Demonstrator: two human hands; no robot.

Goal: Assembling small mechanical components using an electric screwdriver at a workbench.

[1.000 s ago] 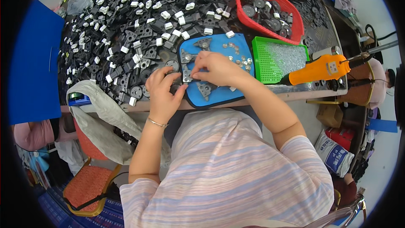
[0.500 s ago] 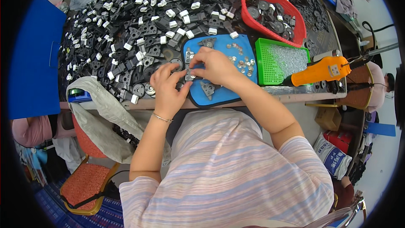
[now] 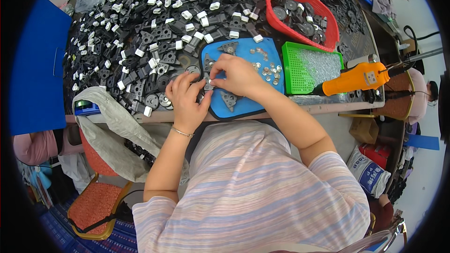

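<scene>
On a blue mat (image 3: 253, 104) at the table's front edge, my left hand (image 3: 187, 100) holds the near end of a dark plastic part (image 3: 207, 84) between thumb and forefinger, its other fingers curved. My right hand (image 3: 236, 78) comes in from the right, thumb and forefinger pinched together at the top of that part. What sits between those fingertips is too small to make out. Other dark triangular parts lie on the mat, one at the far edge (image 3: 228, 47) and one near my right wrist (image 3: 228, 100). Small round metal pieces (image 3: 272, 72) are scattered at the mat's right.
A large heap of black parts with white ends (image 3: 154, 33) covers the table's left and back. To the right stand a red basket (image 3: 333, 30), a green tray (image 3: 289, 72) of small shiny pieces and an orange power tool (image 3: 356, 78). A grey cloth (image 3: 110, 112) hangs at the left edge.
My right fingertips have shifted slightly down and left onto the dark part, covering the metal piece seen there before. My left hand has barely moved. The whole view has shifted slightly.
</scene>
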